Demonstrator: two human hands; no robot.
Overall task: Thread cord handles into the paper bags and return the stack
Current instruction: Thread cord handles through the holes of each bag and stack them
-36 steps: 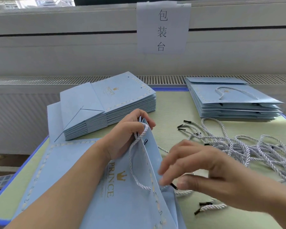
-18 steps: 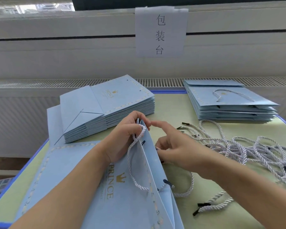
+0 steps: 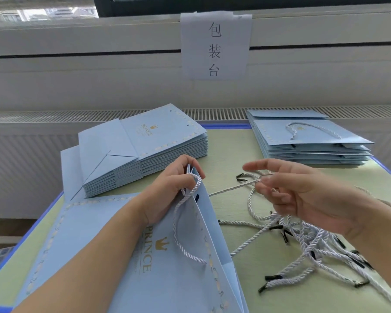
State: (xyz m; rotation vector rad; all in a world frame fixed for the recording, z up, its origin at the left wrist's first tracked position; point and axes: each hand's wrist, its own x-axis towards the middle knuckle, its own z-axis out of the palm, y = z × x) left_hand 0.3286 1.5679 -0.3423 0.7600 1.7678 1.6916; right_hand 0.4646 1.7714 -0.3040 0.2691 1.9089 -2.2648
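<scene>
A light blue paper bag [image 3: 183, 274] marked PRINCE lies in front of me, its top edge raised. My left hand [image 3: 174, 184] grips that top corner together with the white cord handle [image 3: 178, 236] that loops across the bag's face. My right hand [image 3: 303, 195] is lifted to the right of the bag and pinches a second white cord [image 3: 230, 189], which stretches tight from its fingers to a hole near the bag's top edge. Its index finger points left.
A stack of blue bags without handles [image 3: 145, 147] sits at the back left. A stack of bags with cord handles [image 3: 307, 141] sits at the back right. A tangle of loose white cords [image 3: 321, 249] with black tips covers the green table [image 3: 226, 150] on the right.
My right hand has drawn away from the bag's top edge to the right and upward, pulling a cord taut out of the bag. My left hand keeps its grip on the bag's corner.
</scene>
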